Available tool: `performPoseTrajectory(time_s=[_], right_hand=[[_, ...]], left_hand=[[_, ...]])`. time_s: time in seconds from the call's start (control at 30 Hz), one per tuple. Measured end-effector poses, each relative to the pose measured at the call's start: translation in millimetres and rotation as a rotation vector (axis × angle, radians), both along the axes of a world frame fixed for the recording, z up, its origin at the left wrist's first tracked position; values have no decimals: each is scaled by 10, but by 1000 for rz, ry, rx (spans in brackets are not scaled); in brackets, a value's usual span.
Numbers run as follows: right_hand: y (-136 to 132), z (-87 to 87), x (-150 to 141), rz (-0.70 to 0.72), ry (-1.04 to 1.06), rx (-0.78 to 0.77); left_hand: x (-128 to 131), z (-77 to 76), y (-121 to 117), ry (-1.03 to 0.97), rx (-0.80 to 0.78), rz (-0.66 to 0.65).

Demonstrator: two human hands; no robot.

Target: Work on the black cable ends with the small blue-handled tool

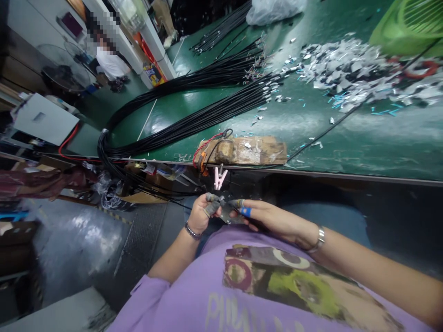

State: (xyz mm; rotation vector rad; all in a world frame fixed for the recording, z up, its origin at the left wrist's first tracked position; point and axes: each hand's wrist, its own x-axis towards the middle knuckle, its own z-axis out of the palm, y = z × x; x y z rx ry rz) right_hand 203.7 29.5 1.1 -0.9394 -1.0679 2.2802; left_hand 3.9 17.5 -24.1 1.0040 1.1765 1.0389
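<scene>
My left hand (200, 213) and my right hand (266, 216) meet just below the table edge, over my lap. Both pinch a small dark grey part (226, 213) between taped fingertips; one right fingertip wears a blue cover. The part is too small and dark to name. Just above my hands a pink clip (220, 178) hangs under a brown worn block (249, 150) at the table's edge. Red and black wires (207, 147) run from that block. Each wrist carries a bracelet.
A thick bundle of black cables (194, 122) lies across the green table (346, 133) and loops over its left end. White and blue scraps (349, 74) litter the far right beside a green basket (408, 27). Another person (109, 62) stands far off at the upper left, near a fan (64, 71).
</scene>
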Motion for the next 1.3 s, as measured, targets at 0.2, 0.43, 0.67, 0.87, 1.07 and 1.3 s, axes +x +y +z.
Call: performPoseTrajectory(time_s=[0.2, 0.43, 0.67, 0.87, 1.07, 1.3], right_hand=[[-74, -12, -11, -23, 215, -316], [-92, -8, -41, -152, 317, -421], [-96, -5, -66, -124, 235, -339], [-86, -31, -90, -129, 155, -282], [-76, -46, -118, -169, 85, -225], [-83, -55, -127, -212, -56, -53]], left_hand=[[36, 60, -7, 221, 312, -65], [115, 3, -11, 441, 576, -20], [100, -15, -13, 533, 650, -44], [104, 0, -7, 609, 734, -33], [128, -38, -14, 626, 710, -19], [143, -51, -22, 625, 675, -7]])
